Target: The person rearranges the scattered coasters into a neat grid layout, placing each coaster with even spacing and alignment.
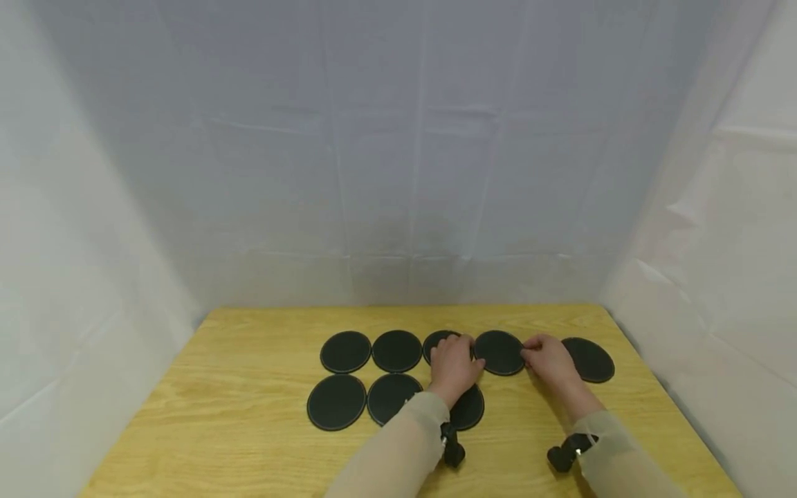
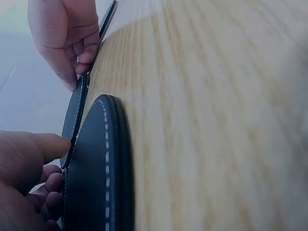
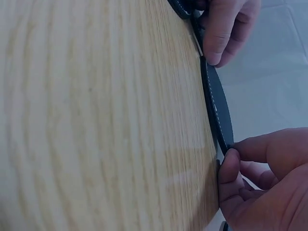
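Observation:
Between my two hands lies a round black coaster (image 1: 499,353) with pale stitching round its rim. My right hand (image 1: 551,360) pinches its right edge between thumb and index finger; the right wrist view shows this grip on the coaster (image 3: 220,103) closely. Over the neighbouring coaster (image 1: 434,342) in the back row rests my left hand (image 1: 454,366), hiding part of it. The left thumb is extended at the pinched coaster's left edge. Nearer to me, a front-row coaster (image 1: 471,408) is partly covered by the left wrist.
Further black coasters lie flat in two rows to the left, such as a back-row coaster (image 1: 345,351) and a front-row coaster (image 1: 336,402). Another coaster (image 1: 591,361) lies right of my right hand. White sheeting (image 1: 398,173) encloses the wooden table (image 1: 236,415) at the back and sides.

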### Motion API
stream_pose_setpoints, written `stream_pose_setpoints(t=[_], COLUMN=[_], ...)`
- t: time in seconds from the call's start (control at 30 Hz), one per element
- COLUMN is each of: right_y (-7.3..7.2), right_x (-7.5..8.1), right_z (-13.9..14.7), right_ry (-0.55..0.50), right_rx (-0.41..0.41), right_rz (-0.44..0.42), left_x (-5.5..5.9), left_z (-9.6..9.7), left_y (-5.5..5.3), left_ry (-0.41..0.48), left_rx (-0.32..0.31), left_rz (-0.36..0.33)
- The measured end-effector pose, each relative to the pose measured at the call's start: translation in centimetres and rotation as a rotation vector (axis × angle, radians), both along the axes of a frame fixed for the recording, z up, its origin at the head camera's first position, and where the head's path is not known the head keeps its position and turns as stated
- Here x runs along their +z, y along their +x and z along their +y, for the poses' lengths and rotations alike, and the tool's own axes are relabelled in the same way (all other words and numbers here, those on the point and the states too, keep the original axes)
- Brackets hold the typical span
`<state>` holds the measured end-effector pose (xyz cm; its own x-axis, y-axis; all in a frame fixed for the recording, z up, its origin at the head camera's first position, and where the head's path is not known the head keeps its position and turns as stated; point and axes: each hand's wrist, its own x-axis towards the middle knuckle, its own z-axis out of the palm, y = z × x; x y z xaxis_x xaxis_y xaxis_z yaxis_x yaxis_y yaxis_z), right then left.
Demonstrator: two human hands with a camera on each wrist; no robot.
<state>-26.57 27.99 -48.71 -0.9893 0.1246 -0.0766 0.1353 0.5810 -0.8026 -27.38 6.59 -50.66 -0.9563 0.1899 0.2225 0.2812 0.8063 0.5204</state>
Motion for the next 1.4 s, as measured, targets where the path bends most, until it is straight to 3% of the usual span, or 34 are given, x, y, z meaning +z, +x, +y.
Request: stream_pose_setpoints(t=[0.33,1.4], right_y=[-0.35,-0.07], right_x=[-0.09,-0.32], right_z=[0.02,0.20], right_ry=[0.070,0.115], right_rx=[0.010,0.046], right_rz=[-0.010,-0.003], left_x=[0.27,0.05], left_z=[-0.02,0.13], left_y=[0.18,0.30], left_ry=[-0.018,-0.041], left_rx=[-0.007,-0.007], left_rz=[0.017,0.021])
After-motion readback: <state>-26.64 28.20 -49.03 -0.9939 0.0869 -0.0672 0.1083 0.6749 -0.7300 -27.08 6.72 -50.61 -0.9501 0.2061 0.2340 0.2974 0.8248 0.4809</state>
